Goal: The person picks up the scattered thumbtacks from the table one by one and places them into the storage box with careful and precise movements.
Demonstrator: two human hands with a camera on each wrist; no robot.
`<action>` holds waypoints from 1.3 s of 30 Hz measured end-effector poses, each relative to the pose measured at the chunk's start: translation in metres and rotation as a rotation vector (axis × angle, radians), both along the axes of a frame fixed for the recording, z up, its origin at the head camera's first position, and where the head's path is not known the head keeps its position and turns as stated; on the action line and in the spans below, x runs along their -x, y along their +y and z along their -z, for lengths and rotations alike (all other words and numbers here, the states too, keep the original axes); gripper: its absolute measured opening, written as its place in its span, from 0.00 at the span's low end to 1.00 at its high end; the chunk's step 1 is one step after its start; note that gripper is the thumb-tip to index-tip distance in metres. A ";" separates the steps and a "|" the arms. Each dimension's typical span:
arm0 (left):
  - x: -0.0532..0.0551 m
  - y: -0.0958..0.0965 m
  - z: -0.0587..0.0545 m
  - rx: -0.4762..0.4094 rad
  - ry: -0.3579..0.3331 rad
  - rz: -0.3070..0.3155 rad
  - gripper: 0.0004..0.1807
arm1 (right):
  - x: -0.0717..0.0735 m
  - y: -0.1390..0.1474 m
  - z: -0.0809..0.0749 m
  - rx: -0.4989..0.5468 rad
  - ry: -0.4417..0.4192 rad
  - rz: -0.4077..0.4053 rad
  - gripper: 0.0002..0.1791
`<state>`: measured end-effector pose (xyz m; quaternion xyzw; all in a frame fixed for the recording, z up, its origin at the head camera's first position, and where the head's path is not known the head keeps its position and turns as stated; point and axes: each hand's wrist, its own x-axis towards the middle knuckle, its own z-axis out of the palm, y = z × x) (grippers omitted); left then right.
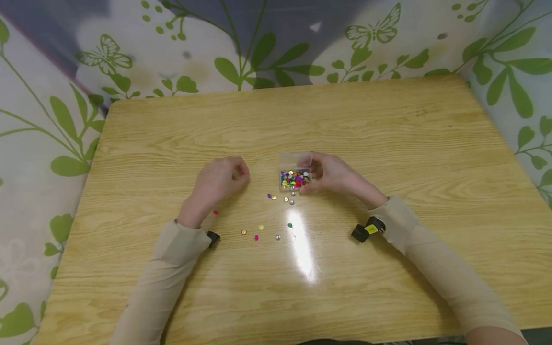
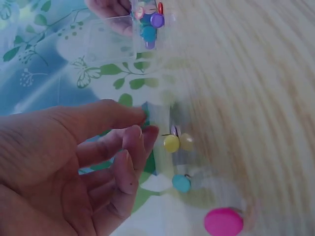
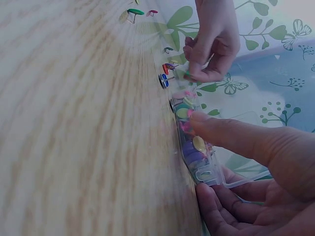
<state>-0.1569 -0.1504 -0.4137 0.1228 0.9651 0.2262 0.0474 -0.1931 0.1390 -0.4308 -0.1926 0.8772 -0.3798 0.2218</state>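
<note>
A small clear plastic box [image 1: 295, 179] full of colourful thumbtacks stands on the table, its clear lid [image 1: 295, 159] raised at the back. My right hand [image 1: 332, 173] grips the box at its right end, thumb [image 3: 231, 132] along the near side and fingers beneath the lid side. Left of the box, my left hand [image 1: 222, 178] hovers over the table with thumb and fingertips brought together. At those fingertips in the right wrist view shows a small green thumbtack [image 3: 187, 74], mostly hidden. Several loose thumbtacks lie before the box, among them a purple one [image 1: 269, 195].
More loose tacks lie nearer me: a pink tack [image 1: 256, 237], a green tack [image 1: 290, 225], a silver tack [image 1: 278, 237] and a red tack [image 1: 215, 212] beside the left wrist. The wooden table [image 1: 388, 124] meets a leaf-patterned wall covering [image 1: 267, 57] at the back.
</note>
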 end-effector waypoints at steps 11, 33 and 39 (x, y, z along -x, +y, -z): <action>0.005 0.028 -0.008 -0.046 -0.004 0.055 0.03 | 0.001 -0.001 0.002 0.012 -0.009 0.006 0.36; 0.008 0.023 -0.013 -0.080 0.028 -0.016 0.11 | 0.002 -0.001 0.005 0.003 0.000 0.000 0.37; 0.006 -0.008 -0.012 -0.058 -0.014 -0.046 0.07 | 0.001 0.000 0.002 -0.002 0.001 0.000 0.37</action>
